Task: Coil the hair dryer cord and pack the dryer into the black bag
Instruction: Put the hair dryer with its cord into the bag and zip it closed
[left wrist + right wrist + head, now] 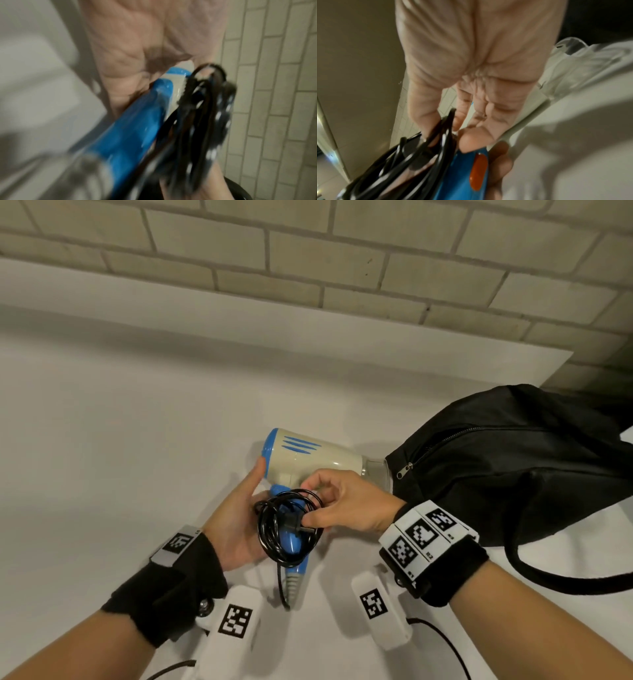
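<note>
Left hand cradling the blue handle, right hand pinching the coiled cord against it, hair dryer held above the table, nozzle at the black bag: likely light, rigid, slick plastic; springy cord, best gripped together.

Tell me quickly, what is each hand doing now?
Left hand: holds the hair dryer by its blue handle.
Right hand: pinches the coiled cord at the plug.

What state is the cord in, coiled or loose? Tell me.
Coiled: the cord sits in stacked black loops against the hair dryer handle, pinched by the right hand; a short tail hangs below.
</note>
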